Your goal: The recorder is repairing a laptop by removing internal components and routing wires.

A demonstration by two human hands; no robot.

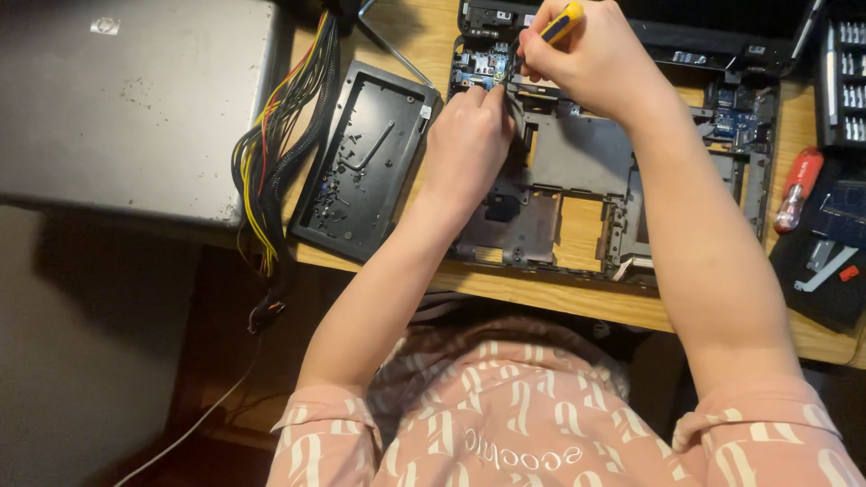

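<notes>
While both hands work over the opened chassis, the scene reads as follows.

Hands: two, both bare, held close together at the far left corner of the chassis.
Right hand (582, 56): clenched around one screwdriver (561, 23) with a yellow and black handle, tip pointing down to the board.
Left hand (469, 140): curled loosely, fingertips pressed on the chassis beside the board; it grasps nothing that shows.
Chassis (577, 167): one, a grey laptop base shell lying flat on the desk, with square cut-outs through which the wood shows.
Board (483, 65): blue circuit board at the far left corner of the chassis, just under the screwdriver tip; a second blue board (740, 122) sits at the right end.
Cover (365, 158): one black plastic panel, inner side up, just left of the chassis, with small loose screws lying in it.
Cables (271, 144): one bundle of yellow, red and black wires, draped over the desk edge.
Laptop (135, 99): one closed silver unit, dusty lid, small square badge near the far left corner.
Spare driver (798, 189): one, red handle with clear end, right of the chassis.
Bit set (848, 81): rows of metal bits in a black case, far right.
Desk (541, 293): light wood.
</notes>
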